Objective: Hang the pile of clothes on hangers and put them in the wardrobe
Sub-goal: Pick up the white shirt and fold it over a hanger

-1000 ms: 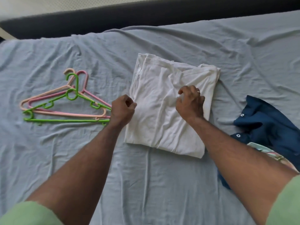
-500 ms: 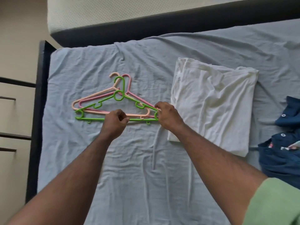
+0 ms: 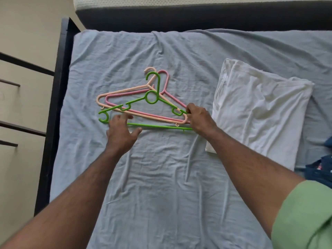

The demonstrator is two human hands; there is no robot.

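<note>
The left hand [image 3: 122, 131] hovered spread and empty over the green hanger [image 3: 151, 97], stacked on two pink ones, while the right hand [image 3: 198, 118] pinched its right shoulder. Further right, the folded white garment [image 3: 260, 112] and blue clothes [image 3: 321, 169] lay unhung on the bed [image 3: 161, 177] — nothing hung yet, by the look of it.

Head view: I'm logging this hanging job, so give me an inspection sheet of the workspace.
Surface: wrinkled blue bedsheet.
Job's things: green hanger on top of peach hanger and pink hanger; folded white garment beside them; dark blue clothes at the right edge.
Clutter: nothing seen.
Grippers: right hand pinches the green hanger's end; left hand open over its bottom bar.
Cables: nothing seen.
Surroundings: dark bed frame, drawers.
</note>
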